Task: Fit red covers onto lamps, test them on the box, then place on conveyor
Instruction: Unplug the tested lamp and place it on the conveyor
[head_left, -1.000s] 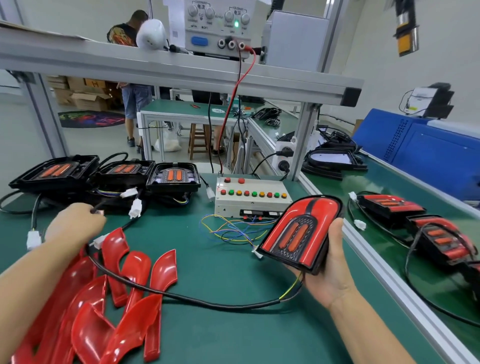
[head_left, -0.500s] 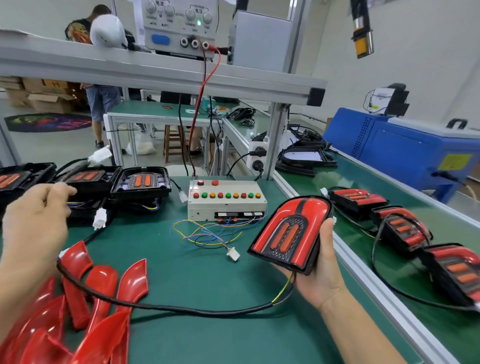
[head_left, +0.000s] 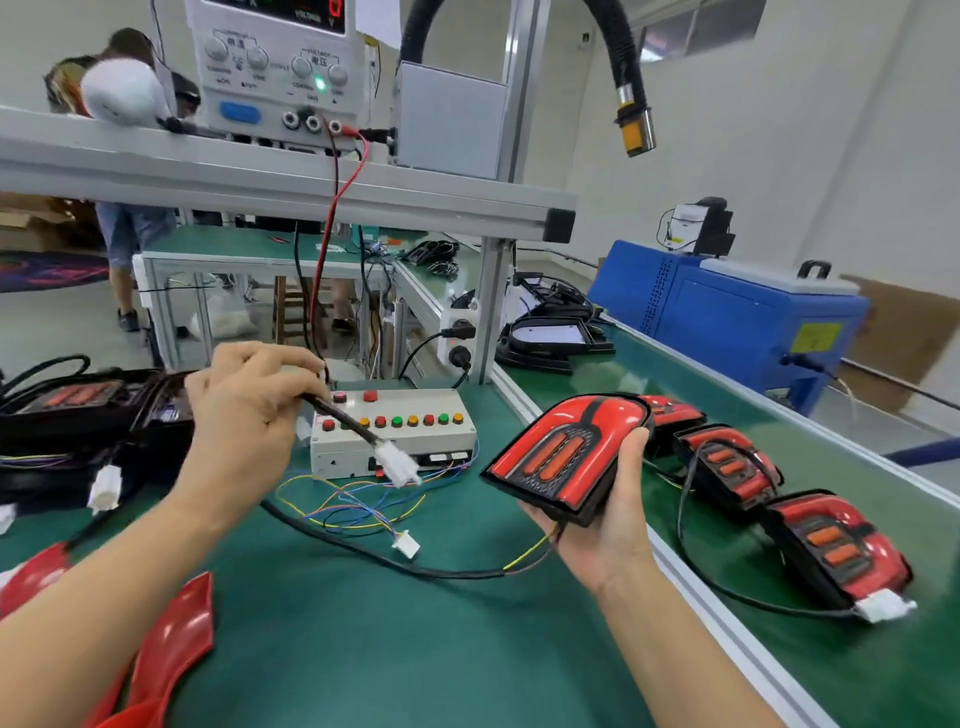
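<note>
right hand cups the lamp from below: palm under the black housing, thumb wrapped up the right edge, fingers hidden behind it. closed firmly on it. lamp is tilted face-up toward the camera, red cover seated, two orange strips showing in the middle, held above the bench edge just left of the conveyor.

left hand is pinched shut on the lamp's black cable, thumb and fingers curled around it a little back from the end. white connector sticks out past the fingers, hanging in front of the test box, at or just off the front face; can't tell if it touches. cable loops down over the green mat and back up to the lamp's underside, yellow lead visible near the right palm.

test box sits at the back of the mat, row of red, orange and green buttons on top, loose coloured wires spilling out front with a second small white plug lying on the mat.

three finished lamps lie in a row on the conveyor to the right, cables trailing. loose red covers lie bottom left. uncovered lamps in black housings are stacked at left. power supply on the shelf above, green led lit, red lead dropping down.
</note>
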